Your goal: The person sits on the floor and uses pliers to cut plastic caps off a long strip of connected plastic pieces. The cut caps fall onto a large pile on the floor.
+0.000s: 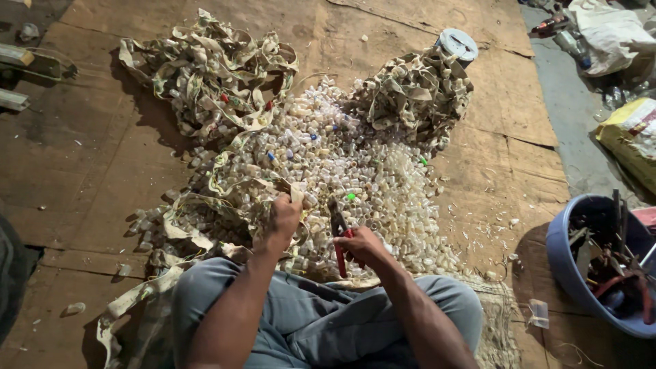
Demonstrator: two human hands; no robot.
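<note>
I sit on the floor with my knees in grey trousers at the bottom of the view. My left hand [282,217] grips a pale, dirty strip of band [225,188] studded with small clear caps. My right hand [361,244] is closed on red-handled pliers [338,232], whose dark jaws point up toward the strip, a short way right of my left hand. In front of both hands spreads a big heap of small translucent caps [355,164], with a few green, blue and red ones mixed in.
Two tangled piles of the same strip lie at the back left [205,68] and back right [417,92]. A round white tin [456,44] sits behind the right pile. A blue basin [567,263] of tools stands at right. Sacks and bottles [615,41] lie beyond the cardboard flooring.
</note>
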